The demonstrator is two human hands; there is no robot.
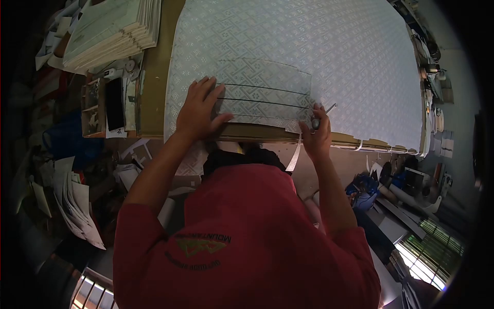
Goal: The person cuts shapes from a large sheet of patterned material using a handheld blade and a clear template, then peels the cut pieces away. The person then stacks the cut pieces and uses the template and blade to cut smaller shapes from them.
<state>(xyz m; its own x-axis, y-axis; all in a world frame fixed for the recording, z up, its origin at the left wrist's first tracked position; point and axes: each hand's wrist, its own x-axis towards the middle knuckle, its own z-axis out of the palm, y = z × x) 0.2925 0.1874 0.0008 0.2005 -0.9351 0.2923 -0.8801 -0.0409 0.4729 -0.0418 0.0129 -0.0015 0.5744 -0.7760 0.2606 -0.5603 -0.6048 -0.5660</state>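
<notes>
A see-through rectangular template (262, 77) with dark parallel lines lies on pale patterned fabric (355, 56) near the table's front edge. My left hand (198, 108) rests with fingers spread over the template's left end. At the template's lower right corner, my right hand (318, 136) is closed around a small tool (316, 123) with a dark rounded body and a thin metal tip pointing up and right. Its exact kind I cannot tell. Below that hand, a narrow strip of the fabric (295, 158) hangs over the edge.
A tall stack of pale sheets (110, 38) stands at the upper left. Beside it are a wooden box (93, 105) and a dark flat object (115, 103). Loose papers (77, 201) fill the lower left. Blue bags (363, 190) and clutter lie at the lower right.
</notes>
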